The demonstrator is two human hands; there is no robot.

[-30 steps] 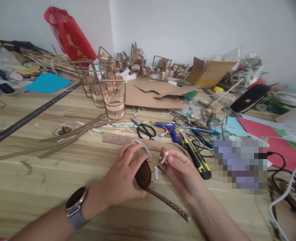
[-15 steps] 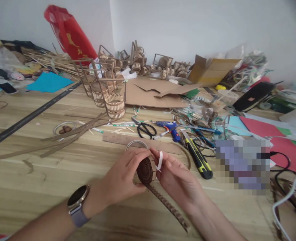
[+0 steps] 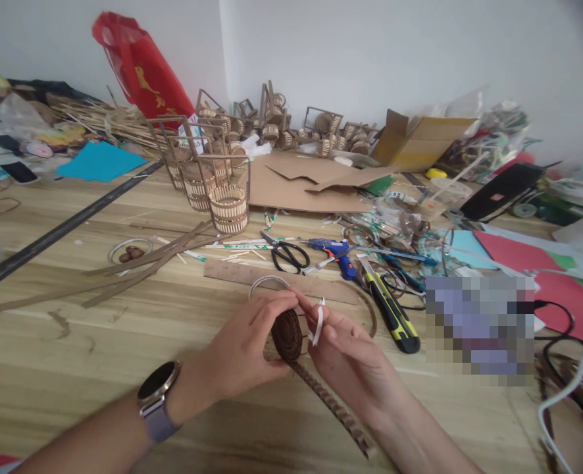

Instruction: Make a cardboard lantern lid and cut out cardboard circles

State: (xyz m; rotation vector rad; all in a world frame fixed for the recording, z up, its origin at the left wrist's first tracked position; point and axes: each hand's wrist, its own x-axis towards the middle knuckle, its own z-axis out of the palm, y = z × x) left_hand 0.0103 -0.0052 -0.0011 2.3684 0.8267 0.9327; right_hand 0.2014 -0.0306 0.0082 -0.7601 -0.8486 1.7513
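**Snug on the left, light on the right**

Our left hand (image 3: 242,345) bends in a half-open C round a dark brown, tightly wound coil of ridged strip (image 3: 287,334), fingers over the top and thumb low, over the near middle of the pale wooden table (image 3: 247,438). Our right hand (image 3: 353,352) meets the coil's right side with curled fingers; a narrow white strip (image 3: 320,322) stands at their tips, and we cannot tell whether it is pinched or merely clinging.

We do best, we judge, with a left grip firm enough to hold the layers snug, yet gentle enough not to crush the ridges. The coil's ridged brown tail (image 3: 329,403) slants near and right, so we should leave it untwisted. We want the white strip flat, and our knuckles clear of the yellow-and-black plastic cutter (image 3: 393,313) to the right.
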